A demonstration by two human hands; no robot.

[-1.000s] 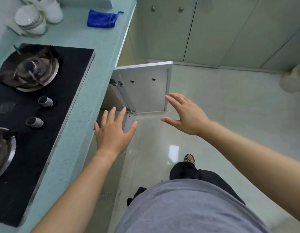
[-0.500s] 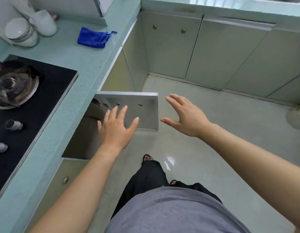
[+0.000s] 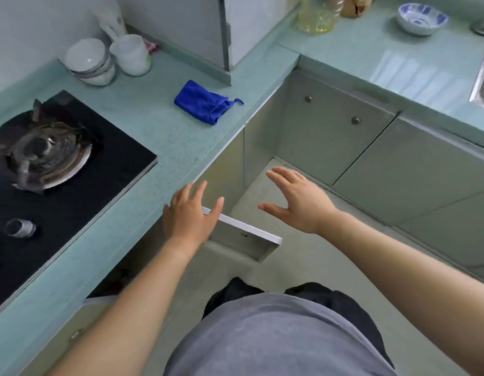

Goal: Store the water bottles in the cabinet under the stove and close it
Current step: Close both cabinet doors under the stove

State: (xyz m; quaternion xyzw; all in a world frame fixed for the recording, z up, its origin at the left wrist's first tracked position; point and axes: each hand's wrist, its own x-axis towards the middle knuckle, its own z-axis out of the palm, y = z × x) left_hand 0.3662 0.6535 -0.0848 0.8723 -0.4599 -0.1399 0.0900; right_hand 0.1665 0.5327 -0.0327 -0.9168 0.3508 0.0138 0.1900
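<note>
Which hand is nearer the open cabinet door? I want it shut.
Left. The left hand is over the cabinet door top edge; the right hand hovers apart, beyond it.

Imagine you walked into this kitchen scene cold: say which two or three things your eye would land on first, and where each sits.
First come the two open hands at centre: the left hand lies over the top edge of the open cabinet door below the counter, while the right hand hovers empty over the floor. Next, the bright blue cloth on the pale green counter, then the black stove at left.
</note>
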